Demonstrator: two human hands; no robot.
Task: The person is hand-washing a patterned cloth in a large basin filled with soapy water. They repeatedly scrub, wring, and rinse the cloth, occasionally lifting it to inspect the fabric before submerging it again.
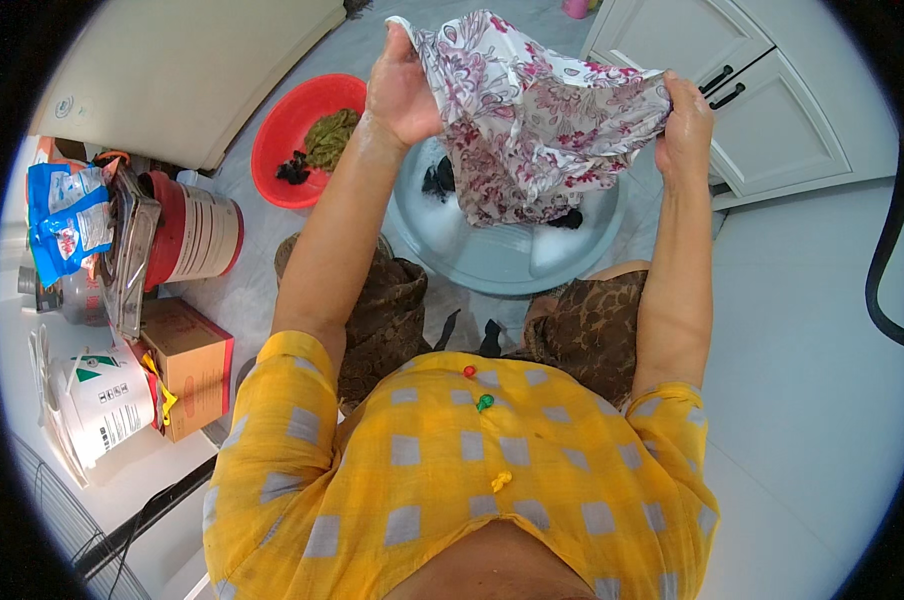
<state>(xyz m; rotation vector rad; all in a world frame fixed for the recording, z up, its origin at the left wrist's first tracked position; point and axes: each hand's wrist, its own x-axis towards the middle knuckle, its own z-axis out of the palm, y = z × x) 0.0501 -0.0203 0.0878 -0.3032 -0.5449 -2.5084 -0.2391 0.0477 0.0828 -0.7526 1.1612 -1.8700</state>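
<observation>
A white floral cloth with pink and grey print [530, 112] hangs spread between my two hands. My left hand [403, 94] grips its upper left edge near the collar-like hem, palm partly showing. Its right end is pinched in my right hand [684, 124]. Beneath the cloth stands a round blue-grey plastic basin [489, 274] with a ribbed washboard part and white suds. Dark wet cloth [440, 180] lies in the suds, partly hidden by the floral cloth.
On the floor at upper left, a red plastic basin [268, 161] holds an olive-green cloth [332, 139] and a small black cloth [293, 169]. Buckets [208, 232], a cardboard box [196, 375] and a blue packet [69, 217] stand at left. White cabinet doors [782, 120] are at upper right.
</observation>
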